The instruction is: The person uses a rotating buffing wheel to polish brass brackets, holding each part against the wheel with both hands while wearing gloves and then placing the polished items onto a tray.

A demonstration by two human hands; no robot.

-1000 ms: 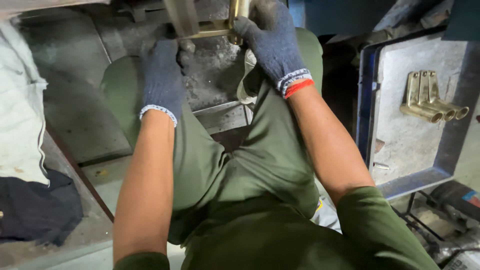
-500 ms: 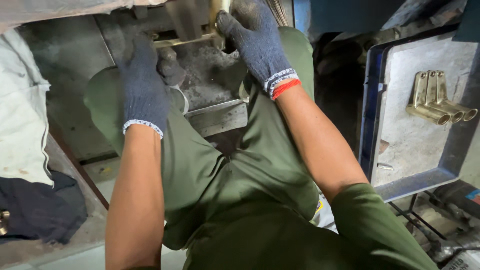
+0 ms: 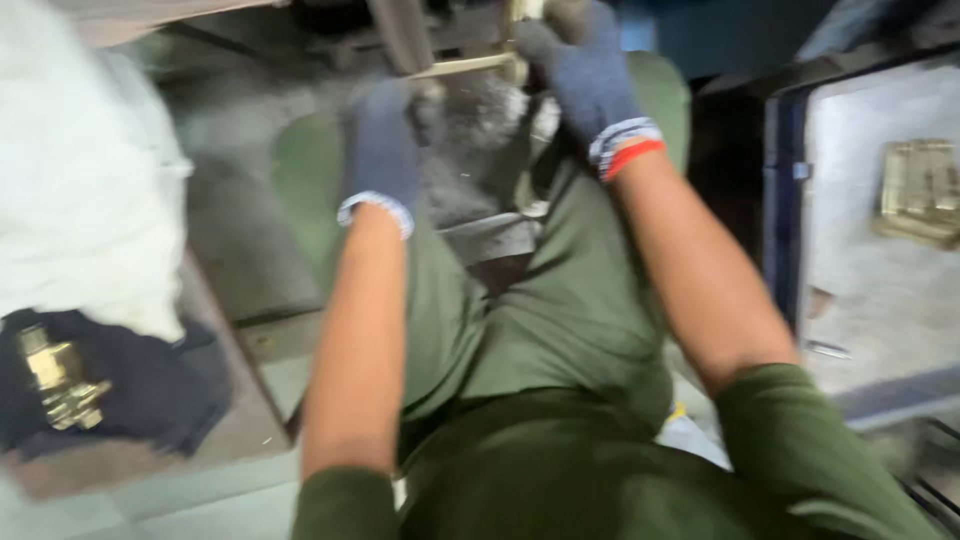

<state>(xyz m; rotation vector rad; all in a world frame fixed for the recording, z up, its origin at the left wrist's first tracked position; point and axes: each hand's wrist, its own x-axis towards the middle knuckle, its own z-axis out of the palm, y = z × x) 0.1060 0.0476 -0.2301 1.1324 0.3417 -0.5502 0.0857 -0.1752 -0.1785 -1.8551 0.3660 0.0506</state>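
Brass fitting, far left, lay on dark cloth, well apart from both hands. Left hand, blue-grey glove, rested flat on a grimy machine surface; whether its grip held anything could not be told. Right hand was closed around a brass bar at the machine. Brass pieces sat in a tray, right. Judgement: a firm, square hold on the bar, with the left hand bracing, suited this step.

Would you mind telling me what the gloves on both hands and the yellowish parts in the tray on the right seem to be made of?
The gloves on the left hand and right hand look like knitted blue-grey fabric, judging by the matte surface and banded cuffs. The parts in the tray look like brass or a similar yellow metal, with a dull golden sheen; blur leaves this uncertain.
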